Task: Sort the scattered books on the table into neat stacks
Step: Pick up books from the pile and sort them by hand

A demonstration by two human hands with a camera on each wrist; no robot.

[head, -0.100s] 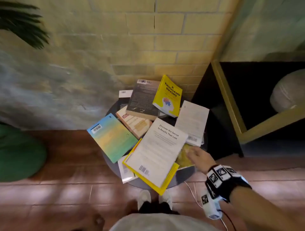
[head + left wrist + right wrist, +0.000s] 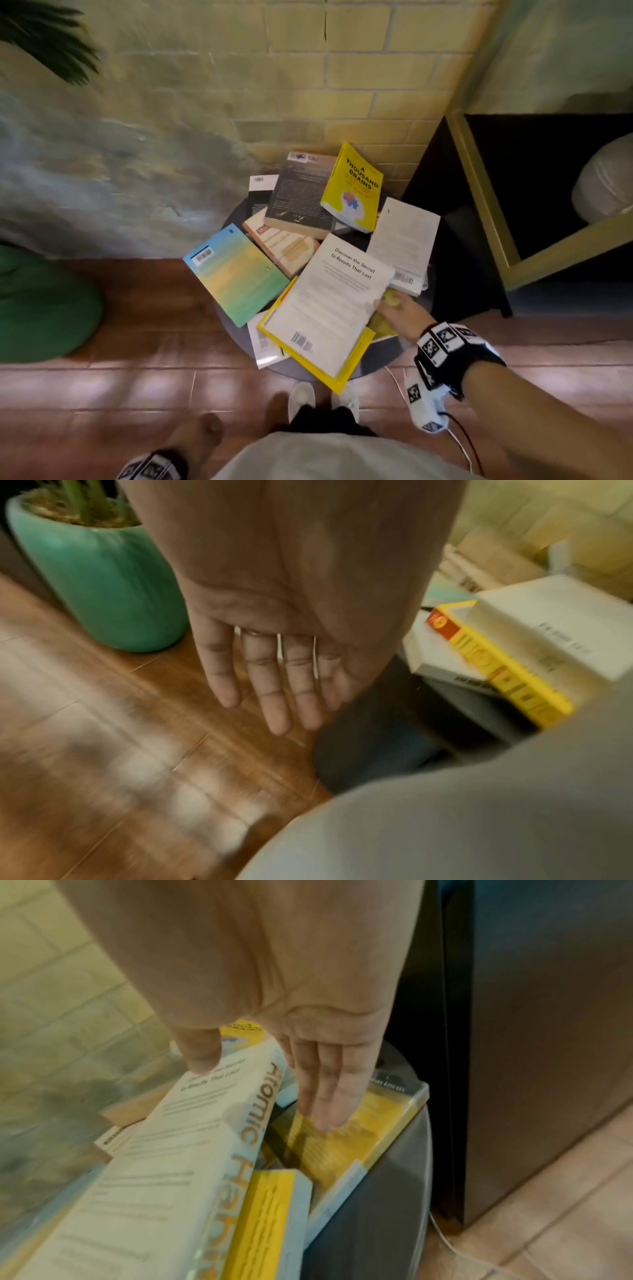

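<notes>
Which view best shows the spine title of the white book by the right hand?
Right wrist: the white book shows its spine lettering, "Atomic Ha...". Head view shows only its back cover; left wrist shows a blurred corner.

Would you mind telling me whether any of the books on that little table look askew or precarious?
Yes. The books lie at mixed angles in an overlapping heap. The blue-green book juts past the table's left rim, and the yellow-edged book under the white book overhangs the near rim. The right hand touches the white book's edge.
</notes>
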